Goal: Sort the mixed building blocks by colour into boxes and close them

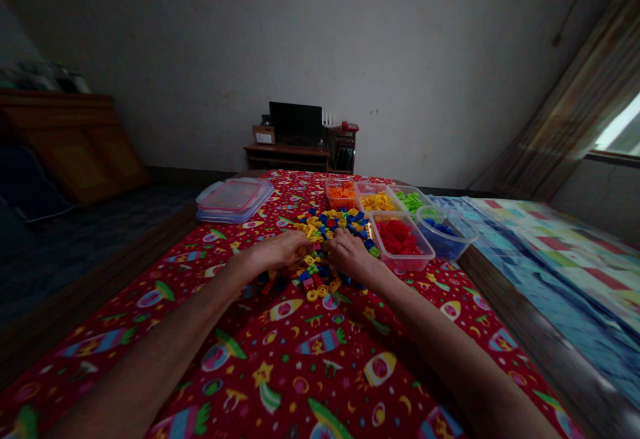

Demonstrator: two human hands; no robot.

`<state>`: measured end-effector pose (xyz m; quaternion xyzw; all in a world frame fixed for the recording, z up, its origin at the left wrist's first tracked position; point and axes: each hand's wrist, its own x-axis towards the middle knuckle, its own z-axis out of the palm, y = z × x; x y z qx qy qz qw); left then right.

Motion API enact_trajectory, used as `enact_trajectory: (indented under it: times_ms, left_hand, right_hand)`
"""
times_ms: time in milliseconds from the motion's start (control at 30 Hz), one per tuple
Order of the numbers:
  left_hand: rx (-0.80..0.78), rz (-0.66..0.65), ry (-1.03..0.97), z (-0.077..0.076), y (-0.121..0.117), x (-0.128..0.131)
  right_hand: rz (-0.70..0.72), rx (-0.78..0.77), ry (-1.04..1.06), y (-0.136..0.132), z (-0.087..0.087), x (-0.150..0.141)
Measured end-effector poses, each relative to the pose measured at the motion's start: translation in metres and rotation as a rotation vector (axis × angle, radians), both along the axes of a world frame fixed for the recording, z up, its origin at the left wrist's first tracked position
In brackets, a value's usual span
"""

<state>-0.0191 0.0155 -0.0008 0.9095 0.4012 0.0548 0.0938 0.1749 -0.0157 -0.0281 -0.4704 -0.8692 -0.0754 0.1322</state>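
Note:
A loose pile of small plastic toy building pieces point(313, 269), mostly yellow and blue with some red and green, lies mid-table. My left hand point(286, 248) reaches into its left side, fingers curled and pointing down among the pieces. Opposite it, my right hand point(349, 252) is at the pile's right side, its fingers bent and closed together. What either hand grips is too small and dark to make out. A reddish piece shows in the narrow gap between the fingertips. Several clear containers stand right of the pile, nearest my right hand a box of red pieces point(407, 262).
Behind the red box are boxes of orange pieces point(342, 194), yellow pieces point(379, 202) and green pieces point(410, 200). A round tub of blue pieces point(450, 246) stands near the table's right edge. Stacked clear lids point(235, 199) lie far left on the red patterned tablecloth point(320, 372).

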Motion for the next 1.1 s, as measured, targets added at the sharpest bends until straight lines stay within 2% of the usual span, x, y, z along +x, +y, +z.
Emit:
enact_trajectory:
  times_ms: [133,300,533,700,833,967,1100]
  left_hand:
    - [-0.018,0.049,-0.131,-0.001,0.006,-0.004]
    - [-0.152,0.154,-0.436,0.002,0.014,-0.011]
    - [-0.588,0.169,-0.752,0.005,-0.002,0.0]
    - [-0.736,0.207,-0.969,-0.001,-0.011,0.017]
    - [-0.85,0.285,-1.144,-0.007,-0.01,0.021]
    - [-0.905,0.333,-1.178,-0.01,-0.013,0.024]
    - [-0.889,0.359,-1.133,-0.011,-0.014,0.029]
  right_hand:
    - [0.087,-0.016,0.07,0.003,0.001,0.007]
    - [0.247,0.049,0.329,0.009,0.005,0.018]
    - [0.102,-0.061,0.616,0.008,0.03,0.003]
    - [0.187,-0.135,0.604,0.005,0.026,-0.009]
    - [0.15,-0.167,0.583,0.007,0.022,-0.008]
    - [0.104,-0.241,0.547,0.009,0.023,-0.006]
    - [0.083,-0.219,0.526,0.009,0.024,-0.004]
